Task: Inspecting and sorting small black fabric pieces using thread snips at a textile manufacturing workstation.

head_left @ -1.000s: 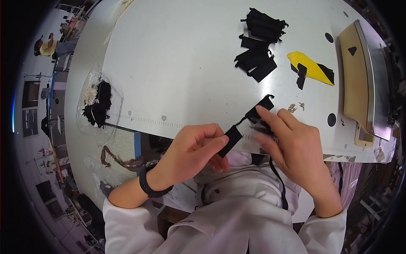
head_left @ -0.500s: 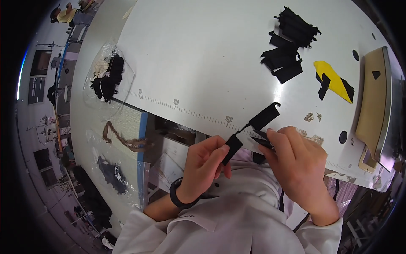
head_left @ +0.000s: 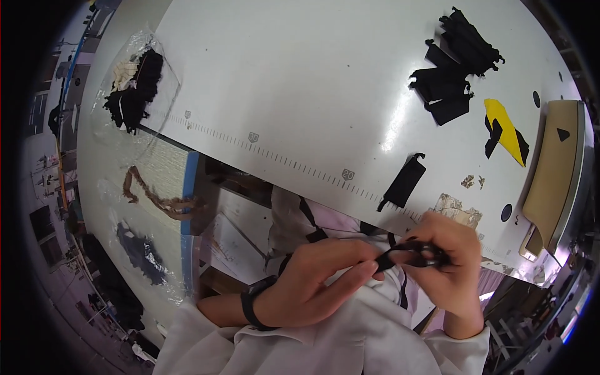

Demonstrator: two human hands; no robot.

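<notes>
My left hand (head_left: 331, 275), with a black band on its wrist, pinches a small black fabric piece (head_left: 381, 265) low in front of my body. Most of that piece is hidden by the fingers. Close against it, my right hand (head_left: 449, 265) is closed around black thread snips (head_left: 417, 254), partly covered by the fingers and blurred. A separate black fabric strip (head_left: 404, 182) lies near the table's front edge, just beyond my hands, with thread tails at its ends.
Several black strips lie in a pile (head_left: 462, 53) at the far right. Closer in is a yellow and black piece (head_left: 509, 134), left of a beige machine part (head_left: 555, 169). A clear bag (head_left: 134, 87) of black scraps sits left. The white table (head_left: 281, 75) has ruler marks along its edge.
The two fabric pieces were joined by thread; now one lies apart on the table. My hands have come together lower down, the snips beside the held piece. The view has shifted.
</notes>
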